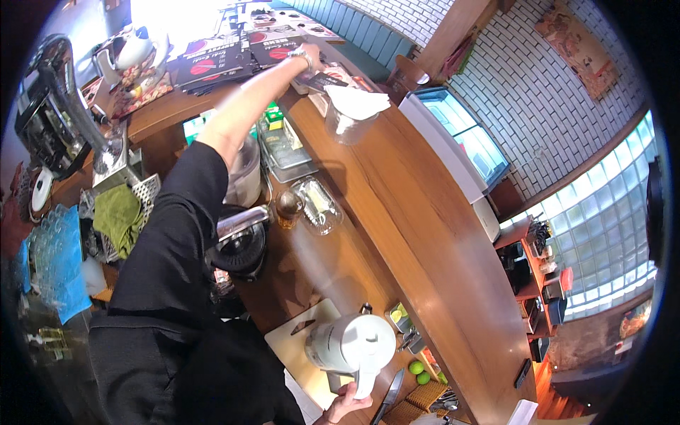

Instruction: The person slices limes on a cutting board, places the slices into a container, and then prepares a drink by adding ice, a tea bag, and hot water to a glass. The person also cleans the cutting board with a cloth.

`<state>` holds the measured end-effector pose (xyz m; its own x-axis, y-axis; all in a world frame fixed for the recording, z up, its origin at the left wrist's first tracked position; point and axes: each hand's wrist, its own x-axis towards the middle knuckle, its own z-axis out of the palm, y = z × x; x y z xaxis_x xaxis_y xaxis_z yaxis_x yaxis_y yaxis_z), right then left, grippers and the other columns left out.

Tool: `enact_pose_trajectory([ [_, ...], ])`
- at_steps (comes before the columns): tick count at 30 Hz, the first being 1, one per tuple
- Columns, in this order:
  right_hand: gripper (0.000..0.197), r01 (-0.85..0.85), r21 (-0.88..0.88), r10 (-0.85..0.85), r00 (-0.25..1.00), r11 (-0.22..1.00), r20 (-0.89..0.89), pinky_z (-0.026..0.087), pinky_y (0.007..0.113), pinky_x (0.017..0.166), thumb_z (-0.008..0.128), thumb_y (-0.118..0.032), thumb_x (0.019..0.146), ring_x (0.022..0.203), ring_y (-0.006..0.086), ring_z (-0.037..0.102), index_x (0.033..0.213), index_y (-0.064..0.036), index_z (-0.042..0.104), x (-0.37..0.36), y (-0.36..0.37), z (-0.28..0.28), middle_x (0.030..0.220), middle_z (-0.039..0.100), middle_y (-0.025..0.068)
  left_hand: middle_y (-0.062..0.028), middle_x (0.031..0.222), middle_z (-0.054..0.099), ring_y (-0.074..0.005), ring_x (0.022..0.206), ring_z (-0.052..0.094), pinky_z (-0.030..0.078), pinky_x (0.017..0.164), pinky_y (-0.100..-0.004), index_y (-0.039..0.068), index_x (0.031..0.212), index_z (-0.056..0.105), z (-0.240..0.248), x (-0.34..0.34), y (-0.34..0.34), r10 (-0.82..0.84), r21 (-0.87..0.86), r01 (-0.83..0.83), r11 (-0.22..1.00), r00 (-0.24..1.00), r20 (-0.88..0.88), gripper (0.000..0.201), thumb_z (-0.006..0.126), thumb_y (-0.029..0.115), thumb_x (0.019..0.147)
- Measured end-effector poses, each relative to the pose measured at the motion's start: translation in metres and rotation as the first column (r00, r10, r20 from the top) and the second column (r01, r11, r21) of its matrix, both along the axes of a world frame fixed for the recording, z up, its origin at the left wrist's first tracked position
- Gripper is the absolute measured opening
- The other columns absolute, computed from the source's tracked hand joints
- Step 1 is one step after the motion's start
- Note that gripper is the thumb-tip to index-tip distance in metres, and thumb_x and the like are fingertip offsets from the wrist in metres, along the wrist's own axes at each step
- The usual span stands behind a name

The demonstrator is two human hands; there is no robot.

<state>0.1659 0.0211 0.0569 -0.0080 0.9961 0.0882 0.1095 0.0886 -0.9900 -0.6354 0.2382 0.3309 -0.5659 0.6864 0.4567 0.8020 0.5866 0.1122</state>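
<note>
My right hand (345, 404) grips the handle of a white lidded jug (365, 341) at the lower middle. The jug is over a pale cutting board (283, 338) on the lower worktop. My left arm, in a black sleeve, stretches to the far end of the counter. There my left hand (309, 58), with a band at the wrist, points down with bent fingers among dark printed menus (273, 51) and small packets. Its fingertips are partly hidden, and what they hold is too small to make out. Nearby, a clear container (348, 127) holds white napkins (358, 101).
A knife (388, 398) and green limes (419, 372) lie right of the jug. Beyond it are a glass pot (288, 207), a clear tray (319, 204) and a black appliance (242, 248). A raised wooden counter (425, 234) runs along the right. Glasses (60, 248) stand left.
</note>
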Motion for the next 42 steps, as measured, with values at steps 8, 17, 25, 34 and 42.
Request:
enact_pose_trajectory([
  [8, 0.051, 0.283, 0.095, -0.281, 0.959, 0.954, -0.034, 0.034, 0.025, 0.040, 0.074, -0.036, 0.076, 0.047, 0.0123, 0.046, 0.091, -0.0014, 0.040, -0.015, -0.022, -0.028, 0.059, 0.047, 0.0048, -0.0227, 0.116, 0.062, -0.0339, 0.108, 0.061, 0.050, 0.091, -0.0367, -0.004, 0.109, 0.065, -0.032, -0.025, 0.036, 0.251, -0.068, -0.244, 0.967, 0.890, 0.380, 0.086, 0.076, 0.064, 0.057],
  [17, 0.064, 0.306, 0.089, -0.305, 0.952, 0.948, -0.022, 0.038, 0.026, 0.043, 0.075, -0.042, 0.074, 0.052, 0.0142, 0.048, 0.103, -0.0019, 0.034, -0.021, -0.031, -0.033, 0.070, 0.048, 0.0080, -0.0095, 0.092, 0.071, -0.0213, 0.081, 0.067, 0.052, 0.076, -0.0299, 0.015, 0.100, 0.071, -0.004, -0.053, 0.040, -0.328, 0.527, 0.134, 0.839, 0.898, 0.294, 0.045, 0.080, 0.044, 0.065],
  [25, 0.076, 0.249, 0.073, -0.250, 0.968, 0.966, -0.001, 0.042, 0.027, 0.045, 0.075, -0.048, 0.073, 0.056, 0.0158, 0.050, 0.113, -0.0023, 0.029, 0.001, -0.047, -0.040, 0.080, 0.050, 0.0107, -0.0050, 0.089, 0.066, -0.0105, 0.076, 0.061, 0.051, 0.066, -0.0261, 0.008, 0.106, 0.061, 0.071, 0.070, -0.073, -0.403, 0.803, 0.164, 0.572, 0.910, 0.100, 0.028, 0.066, 0.028, 0.087],
  [34, 0.060, 0.089, 0.089, -0.087, 0.996, 0.992, -0.023, 0.042, 0.029, 0.051, 0.072, -0.045, 0.078, 0.060, 0.0161, 0.051, 0.099, -0.0065, 0.031, 0.018, -0.057, -0.032, 0.081, 0.051, 0.0117, 0.0013, 0.095, 0.067, -0.0028, 0.075, 0.058, 0.050, 0.065, -0.0181, 0.004, 0.121, 0.060, -0.014, 0.170, -0.228, -0.208, 0.095, 0.382, 0.919, 0.266, 0.941, 0.034, 0.062, 0.016, 0.089],
  [42, 0.045, 0.227, 0.292, -0.210, 0.974, 0.929, -0.091, 0.030, 0.024, 0.037, 0.072, -0.038, 0.077, 0.040, 0.0093, 0.043, 0.060, -0.0033, 0.050, 0.000, -0.036, -0.022, 0.047, 0.045, 0.0007, -0.0068, 0.106, 0.062, -0.0169, 0.091, 0.063, 0.058, 0.075, -0.0358, 0.008, 0.125, 0.048, -0.177, 0.171, -0.131, 0.055, -0.055, 0.018, 0.998, 0.025, 0.998, 0.042, 0.060, 0.000, 0.085],
])
